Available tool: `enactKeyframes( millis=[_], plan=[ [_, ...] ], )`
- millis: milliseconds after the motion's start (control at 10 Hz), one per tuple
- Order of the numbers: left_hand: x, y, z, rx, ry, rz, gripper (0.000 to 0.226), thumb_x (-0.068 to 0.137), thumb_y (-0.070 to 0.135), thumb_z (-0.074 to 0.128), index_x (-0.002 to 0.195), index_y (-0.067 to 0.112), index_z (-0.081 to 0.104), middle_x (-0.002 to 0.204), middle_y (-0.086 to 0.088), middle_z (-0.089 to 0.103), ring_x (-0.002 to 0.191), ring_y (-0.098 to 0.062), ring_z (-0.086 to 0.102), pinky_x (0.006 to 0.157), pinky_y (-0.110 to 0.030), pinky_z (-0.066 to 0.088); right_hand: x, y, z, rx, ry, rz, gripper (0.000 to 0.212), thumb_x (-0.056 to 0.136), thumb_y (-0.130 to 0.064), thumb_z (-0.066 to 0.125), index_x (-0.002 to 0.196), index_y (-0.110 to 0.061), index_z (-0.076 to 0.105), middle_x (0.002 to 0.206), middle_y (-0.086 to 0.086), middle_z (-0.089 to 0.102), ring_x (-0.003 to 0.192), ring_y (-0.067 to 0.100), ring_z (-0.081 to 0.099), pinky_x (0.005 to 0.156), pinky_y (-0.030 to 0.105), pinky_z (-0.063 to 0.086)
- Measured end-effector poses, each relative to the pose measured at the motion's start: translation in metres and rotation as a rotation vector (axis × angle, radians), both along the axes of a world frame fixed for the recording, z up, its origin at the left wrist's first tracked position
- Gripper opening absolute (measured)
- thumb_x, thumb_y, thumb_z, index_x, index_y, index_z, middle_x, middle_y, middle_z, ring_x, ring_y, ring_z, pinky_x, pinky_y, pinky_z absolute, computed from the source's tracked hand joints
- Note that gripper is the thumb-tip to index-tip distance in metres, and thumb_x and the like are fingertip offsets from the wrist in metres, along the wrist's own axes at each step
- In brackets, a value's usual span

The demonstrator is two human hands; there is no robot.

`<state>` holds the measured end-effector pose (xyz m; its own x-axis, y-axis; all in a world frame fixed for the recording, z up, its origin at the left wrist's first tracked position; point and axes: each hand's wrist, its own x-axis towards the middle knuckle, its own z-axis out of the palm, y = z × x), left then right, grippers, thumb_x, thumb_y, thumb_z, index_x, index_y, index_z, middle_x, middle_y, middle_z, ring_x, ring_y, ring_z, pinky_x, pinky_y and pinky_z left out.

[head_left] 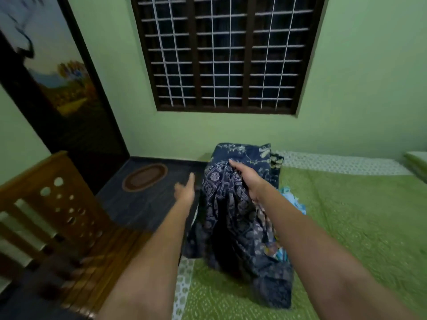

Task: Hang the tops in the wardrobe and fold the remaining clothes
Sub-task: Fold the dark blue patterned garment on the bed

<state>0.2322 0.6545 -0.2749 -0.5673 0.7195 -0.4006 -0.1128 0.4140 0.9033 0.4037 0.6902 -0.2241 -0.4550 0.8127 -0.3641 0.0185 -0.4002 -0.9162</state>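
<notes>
navy printed garment (233, 218) sits centre frame, bunched and draped on the left edge of the bed, white paisley-like pattern over dark blue. upper part is lifted, lower part trails toward bottom centre and lies crumpled on the green bedspread (346, 227).

right hand (248, 179) grips the garment near its top, fingers curled into the cloth, arm coming in from lower right. left hand (186, 190) is just left of the garment, fingers extended and apart, holding nothing; looks apart from the cloth but motion blur makes contact hard to rule out.

behind the garment, against the wall at centre, a second dark blue floral piece (245, 151) stands up, partly hidden. light blue cloth (298, 204) pokes out just right of the right forearm, more of it showing near the garment's lower right; cannot tell what it is.

bedspread runs over the right half of the frame, white patterned border along its far and left edges. folded green cloth (416, 162) at the far right edge.

left of the bed: dark floor, oval brown mat (145, 177) at centre left. wooden footboard (57, 204) with round cutouts in lower left, blurred. dark cabinet door (62, 88) with a landscape picture in upper left. barred window (226, 51) with a dark frame at top centre, green walls around it.
</notes>
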Motion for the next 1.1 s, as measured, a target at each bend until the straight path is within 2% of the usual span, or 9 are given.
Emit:
enactKeyframes(
  millis=[100,200,300,500,700,800,900,1000,1100],
  plan=[
    [-0.021,-0.019,-0.047,-0.11,-0.247,-0.052,0.117,0.068,0.089,0.038,0.15,0.007,0.024,0.153,-0.016,0.03,0.137,-0.037,0.034,0.115,-0.05,0.024,-0.016,-0.017,0.02,-0.01,0.057,-0.076,0.058,0.084,-0.056,0.057,0.128,-0.019,0.056,0.131,0.008,0.057,0.116,0.028,0.056,0.107,0.046,0.037],
    [-0.047,-0.033,-0.086,-0.172,-0.381,-0.274,0.151,0.021,0.104,0.041,0.141,0.013,0.045,0.139,-0.019,0.049,0.123,-0.039,0.05,0.107,-0.052,0.037,-0.036,-0.038,0.042,-0.017,0.271,-0.146,0.058,0.09,-0.05,0.051,0.13,-0.008,0.057,0.127,0.018,0.06,0.115,0.036,0.058,0.1,0.05,0.045],
    [-0.041,-0.069,-0.038,-0.176,-0.402,-0.362,0.126,0.051,0.099,0.031,0.139,0.011,0.049,0.137,-0.021,0.051,0.123,-0.038,0.051,0.103,-0.045,0.042,-0.039,-0.049,0.045,-0.005,0.35,-0.187,0.059,0.094,-0.056,0.042,0.119,-0.006,0.062,0.114,0.018,0.067,0.105,0.035,0.065,0.092,0.047,0.049],
    [-0.055,-0.084,-0.003,0.044,-0.489,-0.459,0.082,0.077,0.072,0.051,0.132,0.01,0.056,0.127,-0.018,0.061,0.107,-0.034,0.064,0.091,-0.044,0.052,-0.026,-0.065,-0.028,-0.122,-0.065,-0.113,0.092,0.057,-0.059,0.082,0.135,-0.02,0.052,0.142,0.013,0.047,0.128,0.036,0.046,0.106,0.062,0.033],
    [-0.067,-0.079,0.007,0.23,-0.206,-0.211,0.063,0.095,0.051,0.045,0.132,0.0,0.046,0.123,-0.006,0.054,0.117,-0.032,0.053,0.084,-0.035,0.04,0.012,-0.064,-0.084,-0.074,-0.448,-0.286,0.078,0.037,-0.037,0.091,0.102,-0.002,0.065,0.103,0.019,0.067,0.094,0.035,0.064,0.088,0.051,0.053],
    [-0.065,-0.067,0.01,0.302,-0.057,-0.103,0.064,0.097,0.048,0.043,0.136,-0.003,0.042,0.14,-0.017,0.047,0.125,-0.033,0.046,0.094,-0.035,0.037,0.051,-0.058,-0.116,0.018,-0.604,-0.457,0.028,0.067,-0.022,0.076,0.076,-0.004,0.055,0.079,0.018,0.061,0.071,0.028,0.06,0.066,0.039,0.053],
    [-0.06,-0.064,0.013,0.289,-0.002,-0.097,0.071,0.097,0.05,0.042,0.144,-0.002,0.03,0.145,-0.023,0.04,0.131,-0.037,0.04,0.104,-0.044,0.035,0.063,-0.08,-0.108,0.022,-0.679,-0.497,0.025,0.085,-0.013,0.061,0.065,-0.015,0.046,0.084,0.015,0.057,0.075,0.025,0.055,0.072,0.043,0.054],
    [-0.049,-0.055,0.01,0.246,0.094,-0.142,0.074,0.096,0.053,0.041,0.143,-0.003,0.031,0.135,-0.029,0.047,0.124,-0.041,0.047,0.102,-0.048,0.038,0.079,-0.097,-0.095,0.025,-0.666,-0.553,0.03,0.097,-0.014,0.044,0.067,-0.021,0.042,0.1,0.009,0.05,0.089,0.019,0.049,0.082,0.032,0.048],
    [-0.042,-0.052,0.01,0.202,0.182,-0.103,0.067,0.097,0.05,0.041,0.131,-0.006,0.045,0.126,-0.026,0.054,0.114,-0.039,0.054,0.091,-0.044,0.044,0.099,-0.095,-0.099,0.033,-0.661,-0.671,0.028,0.1,-0.01,0.036,0.08,-0.007,0.055,0.104,0.009,0.049,0.092,0.019,0.045,0.081,0.029,0.041]
  ],
)
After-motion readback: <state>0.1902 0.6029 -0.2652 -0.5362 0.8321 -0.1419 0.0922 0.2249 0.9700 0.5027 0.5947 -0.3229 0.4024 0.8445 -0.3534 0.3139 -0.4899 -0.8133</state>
